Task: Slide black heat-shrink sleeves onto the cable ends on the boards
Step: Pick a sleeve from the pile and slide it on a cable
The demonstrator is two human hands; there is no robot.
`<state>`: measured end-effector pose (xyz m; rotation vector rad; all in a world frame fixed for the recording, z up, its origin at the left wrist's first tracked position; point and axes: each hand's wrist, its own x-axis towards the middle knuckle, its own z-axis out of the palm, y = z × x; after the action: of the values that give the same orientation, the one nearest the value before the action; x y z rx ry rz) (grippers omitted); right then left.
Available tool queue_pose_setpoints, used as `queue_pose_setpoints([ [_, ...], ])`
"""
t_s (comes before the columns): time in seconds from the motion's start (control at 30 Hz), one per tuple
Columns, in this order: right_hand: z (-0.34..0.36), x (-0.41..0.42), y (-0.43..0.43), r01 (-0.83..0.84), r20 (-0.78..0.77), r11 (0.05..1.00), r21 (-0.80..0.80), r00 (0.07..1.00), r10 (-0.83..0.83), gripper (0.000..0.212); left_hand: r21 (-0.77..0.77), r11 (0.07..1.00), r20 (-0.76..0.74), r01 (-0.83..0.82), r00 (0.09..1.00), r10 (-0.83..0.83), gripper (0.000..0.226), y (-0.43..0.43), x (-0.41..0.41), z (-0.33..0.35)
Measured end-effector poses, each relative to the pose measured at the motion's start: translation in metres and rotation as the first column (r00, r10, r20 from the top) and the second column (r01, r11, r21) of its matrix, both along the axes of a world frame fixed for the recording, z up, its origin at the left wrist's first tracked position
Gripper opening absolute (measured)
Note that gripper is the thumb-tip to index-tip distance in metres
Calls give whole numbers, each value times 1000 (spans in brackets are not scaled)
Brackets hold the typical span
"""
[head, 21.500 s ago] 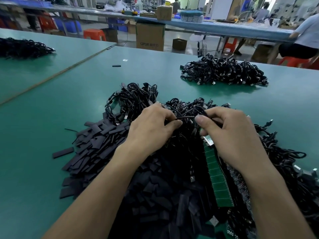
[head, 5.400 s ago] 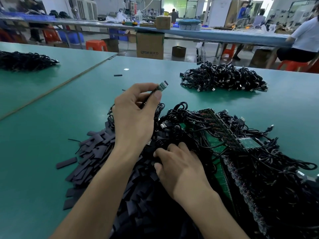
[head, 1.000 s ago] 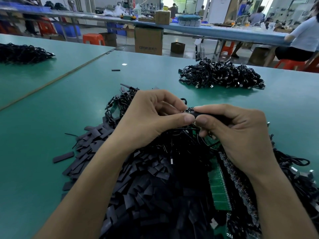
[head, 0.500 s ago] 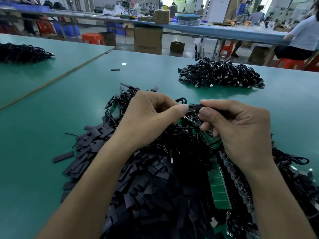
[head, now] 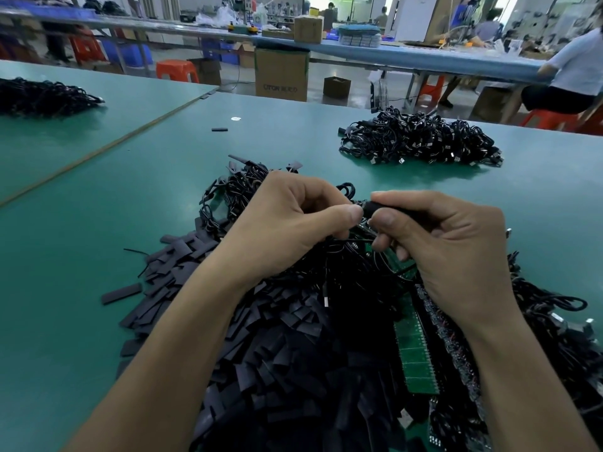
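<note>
A heap of flat black heat-shrink sleeves [head: 261, 347] lies in front of me on the green table [head: 81, 239]. Right of it sit green circuit boards [head: 416, 357] tangled with black cables [head: 548, 321]. My right hand [head: 447, 252] pinches a black sleeve [head: 380, 207] between thumb and forefinger. My left hand [head: 290, 223] pinches a cable end right at the sleeve's mouth, its thumb tip against the sleeve. The cable end itself is mostly hidden by my fingers.
A second pile of black cables [head: 421, 138] lies at the back right of the table, and a third pile [head: 42, 96] on the neighbouring table at the left. One loose sleeve [head: 219, 129] lies far back. Cardboard boxes [head: 281, 75], stools and seated people are beyond.
Over the last second my two hands stayed together above the boards; the right hand's sleeve has shifted slightly left against the left thumb.
</note>
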<state>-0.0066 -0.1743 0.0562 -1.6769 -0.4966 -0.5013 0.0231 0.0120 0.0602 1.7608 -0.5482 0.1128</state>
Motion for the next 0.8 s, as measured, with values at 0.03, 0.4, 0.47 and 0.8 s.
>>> queue_pose_setpoints([
  [0.03,0,0,1,4,0,1000,-4,1000,-4,13,0,1000,-1,1,1000,-1,18,0,0,0],
  [0.4,1,0,3,38,-56,999,19,998,-37,27,45,999,3,-13,1000,13,17,-5,-4,2],
  [0.47,0,1,5,100,-47,994,49,994,-98,39,30,999,-12,-25,1000,25,15,-6,-3,0],
  [0.8,-7,4,24,275,21,926,258,957,-290,18,17,997,1,-75,997,75,14,-14,-6,1],
])
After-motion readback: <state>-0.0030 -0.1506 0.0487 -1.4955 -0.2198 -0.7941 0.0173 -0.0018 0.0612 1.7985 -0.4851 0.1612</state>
